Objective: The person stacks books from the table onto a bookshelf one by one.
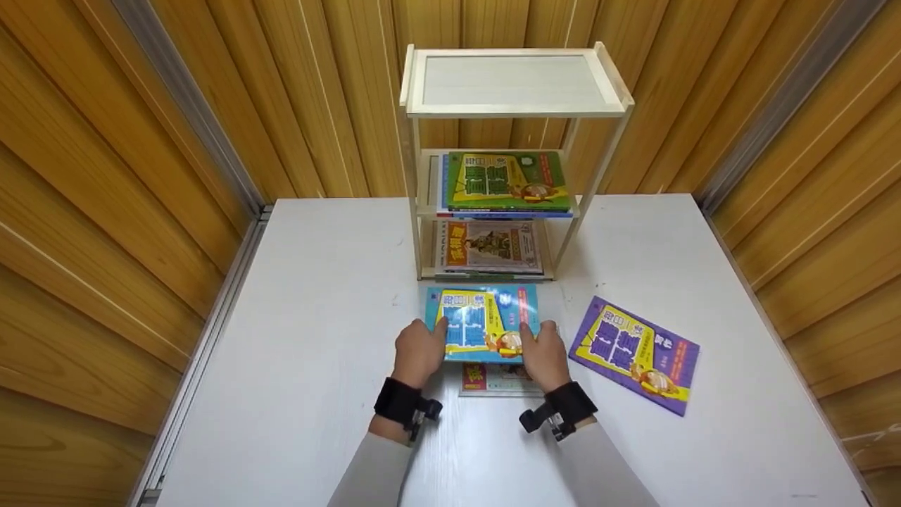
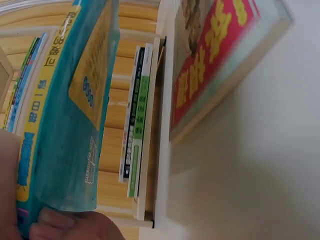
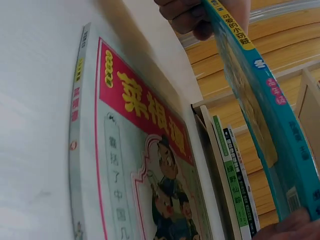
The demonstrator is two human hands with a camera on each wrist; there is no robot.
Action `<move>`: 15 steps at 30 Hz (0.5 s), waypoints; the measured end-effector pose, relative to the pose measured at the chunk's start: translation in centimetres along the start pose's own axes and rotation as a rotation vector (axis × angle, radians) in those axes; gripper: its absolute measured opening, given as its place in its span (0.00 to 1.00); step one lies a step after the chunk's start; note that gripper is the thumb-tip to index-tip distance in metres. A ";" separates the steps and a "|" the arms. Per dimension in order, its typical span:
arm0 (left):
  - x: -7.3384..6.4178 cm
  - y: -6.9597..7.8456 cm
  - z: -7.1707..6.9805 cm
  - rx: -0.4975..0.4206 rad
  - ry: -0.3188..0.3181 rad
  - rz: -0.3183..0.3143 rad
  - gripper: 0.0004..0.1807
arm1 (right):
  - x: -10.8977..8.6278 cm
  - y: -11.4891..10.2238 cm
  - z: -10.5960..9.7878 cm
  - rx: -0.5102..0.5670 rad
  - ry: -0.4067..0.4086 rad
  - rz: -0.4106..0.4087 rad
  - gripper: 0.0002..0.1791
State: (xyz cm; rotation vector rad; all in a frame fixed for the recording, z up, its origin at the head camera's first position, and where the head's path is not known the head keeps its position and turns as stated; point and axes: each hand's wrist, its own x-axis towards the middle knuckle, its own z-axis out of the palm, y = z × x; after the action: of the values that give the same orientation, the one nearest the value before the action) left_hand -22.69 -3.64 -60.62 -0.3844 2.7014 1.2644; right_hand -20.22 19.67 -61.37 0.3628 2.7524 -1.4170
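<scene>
1. A blue book point(image 1: 486, 324) is hanging above the worktop point(image 1: 317, 331), just in front of the shelf point(image 1: 517, 81), with its yellow-panelled cover facing up.
2. The left hand point(image 1: 418, 352) is gripping the blue book's left end in front of the shelf; its fingers are clamping on the book, the thumb pressing the cover and the other fingers curling underneath.
3. The right hand point(image 1: 546, 357) is gripping the opposite end in front of the shelf, its fingers likewise clamping on the book, thumb on top.
4. A pale book point(image 1: 500, 385) with a red title block is lying flat in front of the shelf, partly below the blue book; the wrist views are showing a gap between the two.
5. A purple book point(image 1: 637, 355) is lying face up and slantwise, in front of the shelf and to its right.
6. On the shelf's bottom board, a brownish book point(image 1: 493, 246) is lying on top of others, whose green-and-white and dark spines are showing in the wrist views.
7. On the shelf's middle board, a green book point(image 1: 507, 179) is lying on top of a blue-edged stack point(image 1: 443, 186).
8. Wood-patterned walls point(image 1: 338, 98) are rising behind the shelf and on both sides of it.
</scene>
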 end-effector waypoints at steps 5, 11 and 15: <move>-0.2 0.6 0.3 0.008 -0.028 0.063 0.28 | -0.1 0.8 -0.4 -0.002 -0.003 0.015 0.30; -0.2 0.9 0.7 0.003 -0.026 0.109 0.27 | 0.1 1.1 -0.7 -0.013 0.003 0.027 0.28; 0.0 1.0 1.1 0.017 -0.015 0.114 0.27 | 0.3 1.2 -1.0 -0.026 0.005 0.023 0.31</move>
State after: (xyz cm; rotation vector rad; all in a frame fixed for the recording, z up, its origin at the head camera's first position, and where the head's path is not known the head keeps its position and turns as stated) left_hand -22.94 -2.14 -60.55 -0.2203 2.7548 1.2663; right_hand -20.13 21.15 -61.77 0.3959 2.7591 -1.3755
